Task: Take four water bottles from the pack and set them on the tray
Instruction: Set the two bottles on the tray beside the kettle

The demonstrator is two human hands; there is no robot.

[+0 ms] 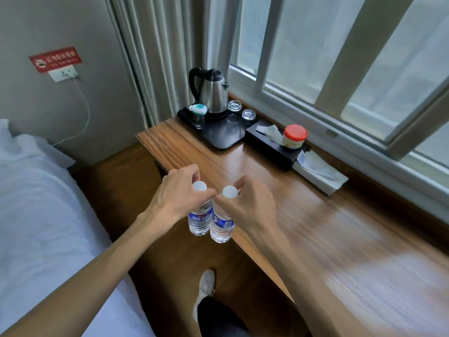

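My left hand [178, 193] grips a clear water bottle [199, 221] by its neck, just under the white cap. My right hand [250, 203] holds a second water bottle [220, 227] the same way. Both bottles hang upright side by side, almost touching, above the near left edge of the wooden desk [315, 215]. The black tray [223, 136] lies at the far end of the desk, well beyond both hands, with a steel kettle [211, 92] at its back. The pack is out of view.
Two upturned glasses [234, 105] and a small white and teal item [198, 110] stand on the tray. A black tissue box [272, 145] with a red-lidded jar [294, 137] sits right of the tray, against the window sill. A white bed [36, 203] lies at left.
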